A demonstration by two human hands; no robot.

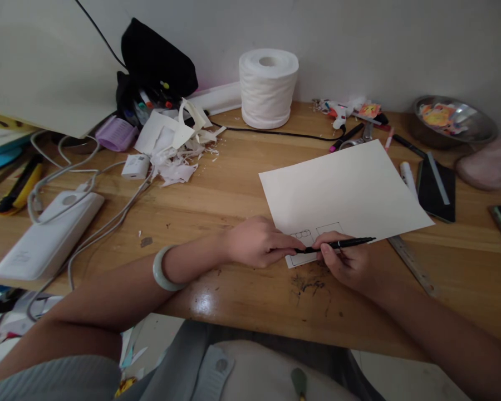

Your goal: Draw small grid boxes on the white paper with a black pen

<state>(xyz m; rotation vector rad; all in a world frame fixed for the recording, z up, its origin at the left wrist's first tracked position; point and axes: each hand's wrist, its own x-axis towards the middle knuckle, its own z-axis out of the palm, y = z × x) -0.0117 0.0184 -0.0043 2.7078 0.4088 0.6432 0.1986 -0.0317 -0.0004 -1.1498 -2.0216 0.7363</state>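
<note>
1) From the middle of our view, we see the paper at 3 o'clock, lying slanted on the table
2) Over its near edge, at 4 o'clock, is the black pen, one end pointing towards 3 o'clock
3) Our right hand, also at 4 o'clock, grasps the pen's barrel between thumb and fingers
4) Our left hand, at 6 o'clock, has its fingertips pinched together at the pen's left end; we cannot tell whether they grip a cap there
5) At the paper's own 7 o'clock we make out a thin-lined drawing with small rounded shapes, partly covered by our fingers
6) We have a ruler at 4 o'clock, just beside the paper, and ink marks at 5 o'clock
7) Further off we see the white roll upright at 12 o'clock, scraps at 10 and the bowl at 2
</note>
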